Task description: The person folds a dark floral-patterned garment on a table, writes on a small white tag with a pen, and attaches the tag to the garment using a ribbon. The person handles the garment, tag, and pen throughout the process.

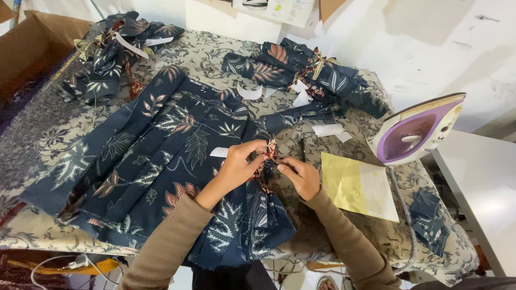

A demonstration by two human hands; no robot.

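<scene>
Hands at centre of the padded worktop (48, 145): left hand (236, 166) and right hand (301, 174) both pinch a small patterned fabric tie (270, 156) in their fingers, held over the navy leaf-print pleated garment (156, 156), which lies spread flat. Purple iron (416, 129) stands upright at the right edge, beside a yellow paper sheet (357, 185); folded matching bundles (301, 67) lie behind.

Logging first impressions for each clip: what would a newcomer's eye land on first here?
Probably the dark navy leaf-print garment spread across the patterned ironing table, with the left hand and right hand pinching a small strip of reddish patterned trim at its edge. Next, the purple and white iron standing on end at the right, beside a yellow sheet.
</scene>
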